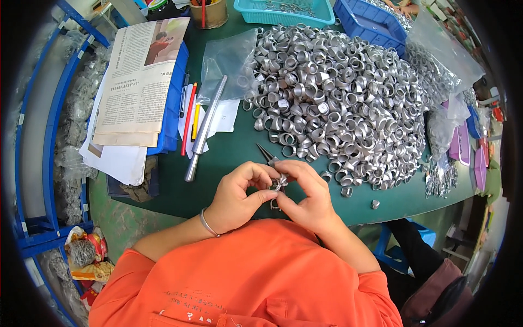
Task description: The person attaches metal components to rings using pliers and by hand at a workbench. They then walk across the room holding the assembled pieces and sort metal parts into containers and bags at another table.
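Note:
My left hand and my right hand meet at the near edge of the green table. Between their fingertips they pinch a silver-coloured metal ring, and both hands are closed on it. Just beyond my fingers point the dark, slim jaws of what look like pliers; the rest of that tool is mostly hidden behind my hands. A large heap of similar metal rings spreads across the table ahead and to the right. One loose ring lies near the edge by my right forearm.
Left of the heap lie a tapered metal rod, a red pencil, a yellow pencil and a clear plastic bag. A newspaper covers a blue bin. Behind are a turquoise basket and a blue crate.

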The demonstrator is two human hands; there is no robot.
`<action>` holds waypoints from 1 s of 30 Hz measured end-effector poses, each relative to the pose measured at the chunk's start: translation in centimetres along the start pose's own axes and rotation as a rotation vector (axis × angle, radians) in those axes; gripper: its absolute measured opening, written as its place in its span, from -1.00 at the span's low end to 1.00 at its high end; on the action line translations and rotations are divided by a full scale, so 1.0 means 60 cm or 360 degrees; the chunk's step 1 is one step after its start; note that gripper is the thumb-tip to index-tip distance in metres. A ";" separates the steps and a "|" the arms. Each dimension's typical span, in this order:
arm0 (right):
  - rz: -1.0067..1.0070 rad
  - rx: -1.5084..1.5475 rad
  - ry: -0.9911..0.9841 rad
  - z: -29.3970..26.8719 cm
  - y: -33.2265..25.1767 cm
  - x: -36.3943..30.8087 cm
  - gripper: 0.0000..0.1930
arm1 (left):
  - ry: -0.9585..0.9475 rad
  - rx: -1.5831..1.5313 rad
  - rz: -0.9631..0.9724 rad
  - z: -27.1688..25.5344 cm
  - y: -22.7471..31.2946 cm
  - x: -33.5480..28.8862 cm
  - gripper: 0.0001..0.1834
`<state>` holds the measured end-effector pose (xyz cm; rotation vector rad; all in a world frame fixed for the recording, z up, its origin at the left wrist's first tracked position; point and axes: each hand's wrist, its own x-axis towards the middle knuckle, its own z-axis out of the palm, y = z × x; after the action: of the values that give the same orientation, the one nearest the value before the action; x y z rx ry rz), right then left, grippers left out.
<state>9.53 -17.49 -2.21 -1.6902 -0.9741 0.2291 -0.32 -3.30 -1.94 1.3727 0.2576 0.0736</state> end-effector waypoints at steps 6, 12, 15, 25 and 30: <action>0.0131 0.0164 -0.0027 -0.001 0.001 -0.017 -0.62 | -0.0059 0.0249 0.0270 -0.003 0.003 -0.002 -0.75; -0.0146 -0.0079 0.0081 -0.005 -0.010 -0.005 -0.63 | 0.0085 0.0205 0.0358 0.003 -0.003 0.001 -0.64; -0.0252 -0.0130 0.0057 -0.007 -0.010 -0.006 -0.65 | 0.0077 0.0211 0.0341 0.002 -0.003 0.001 -0.67; -0.0796 -0.0526 0.0063 -0.013 -0.009 -0.001 -0.69 | 0.0142 0.0486 0.0267 0.011 0.005 -0.009 -0.77; -0.0540 -0.0524 -0.0019 -0.019 -0.022 -0.013 -0.71 | 0.0163 0.0559 0.0431 0.011 -0.002 -0.005 -0.79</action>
<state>9.08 -18.77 -0.89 -1.7820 -1.3438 -0.1545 -0.49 -4.01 -1.88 1.7508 0.1733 0.3381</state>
